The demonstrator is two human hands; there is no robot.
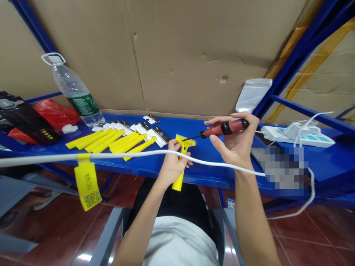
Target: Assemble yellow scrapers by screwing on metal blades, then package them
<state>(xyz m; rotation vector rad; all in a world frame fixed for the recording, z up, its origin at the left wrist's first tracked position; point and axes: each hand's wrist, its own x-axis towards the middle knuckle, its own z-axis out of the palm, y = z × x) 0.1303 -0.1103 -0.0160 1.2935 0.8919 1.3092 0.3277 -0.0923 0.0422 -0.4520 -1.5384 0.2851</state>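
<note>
My left hand (pixel 172 164) is closed around a yellow scraper (pixel 178 181), its wide head up and its handle pointing down toward me at the front of the blue shelf. In my right hand (pixel 240 142) is a screwdriver (pixel 219 130) with a red and black handle. Its dark shaft points left, and the tip meets or nearly meets the scraper's head; I cannot tell which. To the left of my left hand lie several yellow scrapers (pixel 138 143) in a slanted row, their head ends by black-and-white cards (pixel 158 136).
A white cable (pixel 133 154) with a yellow tag (pixel 88 186) crosses in front of the shelf. A large plastic bottle (pixel 80 96), a black bottle (pixel 36 123) and a red bag (pixel 57 112) stand left. On the right are a power strip (pixel 313 139) and a blurred-out object (pixel 287 170). Cardboard (pixel 194 55) backs the shelf.
</note>
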